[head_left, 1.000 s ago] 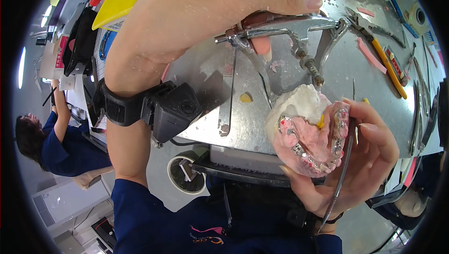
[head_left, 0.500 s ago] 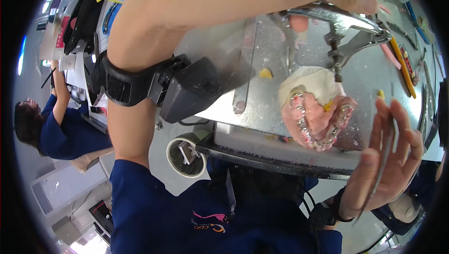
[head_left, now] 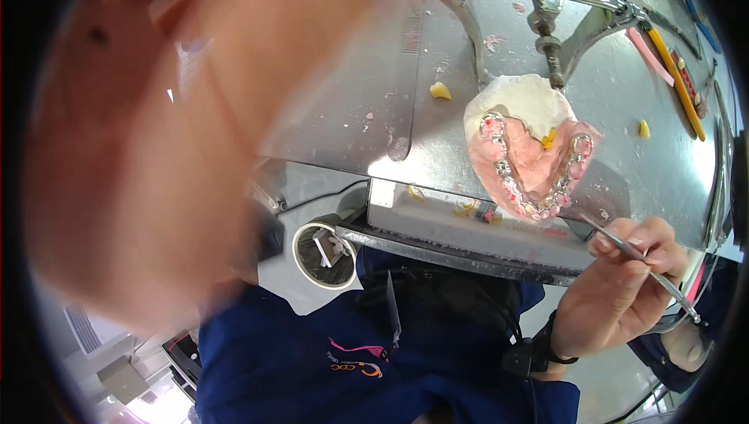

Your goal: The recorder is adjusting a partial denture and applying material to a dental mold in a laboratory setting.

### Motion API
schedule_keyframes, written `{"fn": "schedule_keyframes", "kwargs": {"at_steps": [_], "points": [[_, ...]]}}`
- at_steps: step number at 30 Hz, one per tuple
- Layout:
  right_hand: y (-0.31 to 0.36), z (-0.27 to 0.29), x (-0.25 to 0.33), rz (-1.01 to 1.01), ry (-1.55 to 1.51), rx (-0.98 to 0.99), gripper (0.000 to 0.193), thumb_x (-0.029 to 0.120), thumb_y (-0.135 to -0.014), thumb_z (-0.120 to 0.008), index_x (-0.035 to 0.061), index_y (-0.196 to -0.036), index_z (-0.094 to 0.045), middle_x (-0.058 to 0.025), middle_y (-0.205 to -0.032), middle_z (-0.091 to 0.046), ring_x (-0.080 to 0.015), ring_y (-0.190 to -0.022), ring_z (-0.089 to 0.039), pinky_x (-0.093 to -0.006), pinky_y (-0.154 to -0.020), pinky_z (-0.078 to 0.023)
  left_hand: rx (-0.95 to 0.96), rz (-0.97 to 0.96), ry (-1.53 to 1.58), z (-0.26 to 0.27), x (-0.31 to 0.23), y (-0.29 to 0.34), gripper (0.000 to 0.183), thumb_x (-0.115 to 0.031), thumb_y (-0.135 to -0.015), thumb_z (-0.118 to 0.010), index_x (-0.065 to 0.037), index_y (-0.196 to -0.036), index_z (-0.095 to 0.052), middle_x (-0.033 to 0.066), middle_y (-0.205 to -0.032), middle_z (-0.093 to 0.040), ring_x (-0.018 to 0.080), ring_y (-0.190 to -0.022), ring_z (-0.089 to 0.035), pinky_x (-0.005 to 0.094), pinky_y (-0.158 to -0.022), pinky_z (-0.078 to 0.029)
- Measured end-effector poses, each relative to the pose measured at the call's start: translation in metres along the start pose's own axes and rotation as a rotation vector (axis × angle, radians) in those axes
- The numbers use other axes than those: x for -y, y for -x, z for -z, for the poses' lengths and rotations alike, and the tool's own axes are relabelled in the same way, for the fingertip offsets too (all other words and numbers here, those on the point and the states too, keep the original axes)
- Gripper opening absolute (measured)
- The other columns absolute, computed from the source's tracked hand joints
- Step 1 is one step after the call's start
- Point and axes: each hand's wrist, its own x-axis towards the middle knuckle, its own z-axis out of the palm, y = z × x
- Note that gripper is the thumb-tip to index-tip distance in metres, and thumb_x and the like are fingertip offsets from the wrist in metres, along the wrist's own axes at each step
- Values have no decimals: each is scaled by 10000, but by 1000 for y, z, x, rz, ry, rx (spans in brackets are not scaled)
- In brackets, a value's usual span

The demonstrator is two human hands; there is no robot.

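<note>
My left hand and forearm point(head_left: 172, 159) fill the left side as a large blur close to the camera; the fingers are smeared and what they hold, if anything, does not show. Near the bench's front edge, my right hand point(head_left: 624, 283) pinches a slim metal dental carver point(head_left: 624, 246). Its thin tip points toward the dental model but stays apart from it. The dental model point(head_left: 530, 160) has a white plaster back, pink wax-like material and a curved row of silvery teeth with red spots. Behind it stands a metal articulator point(head_left: 550, 3) with a vertical screw.
Yellowish chips point(head_left: 441, 91) and pink scraps lie on the metal bench point(head_left: 343, 127). At the right are a yellow-handled tool point(head_left: 677, 85) and a pink strip point(head_left: 649, 57). An open drawer point(head_left: 390, 204) holds scraps; a bin point(head_left: 325, 255) stands below.
My left arm has swung away from the articulator toward the left and the camera. My right hand has closed its fingers round the carver, turning its tip toward the model.
</note>
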Motion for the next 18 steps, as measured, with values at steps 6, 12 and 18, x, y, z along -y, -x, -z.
{"fn": "schedule_keyframes", "kwargs": {"at_steps": [6,12,18], "points": [[7,-6,1,-79,-1,-44,296,158,-932,-716,47,-1048,-467,-159,-960,-606,-239,-793,-674,-339,-702,-594,16,-256,51,-50,10,6,259,-39,-661,-827,28,-895,-739,164,-919,-656,210,-740,-597,280,-599,-437],[9,-4,3,-133,-73,-38,233,50,-932,-678,27,-1060,-485,-201,-996,-629,-242,-854,-692,-365,-773,-618,-80,-292,163,-82,5,12,372,-103,-584,-881,20,-905,-736,186,-986,-646,252,-827,-613,305,-658,-462],[8,-8,5,-150,-92,-38,228,3,-926,-666,15,-1058,-481,-211,-1024,-622,-256,-885,-695,-376,-798,-625,-177,-262,217,-97,7,12,405,-142,-562,-877,8,-902,-717,238,-1123,-631,330,-965,-622,408,-848,-509]]}}
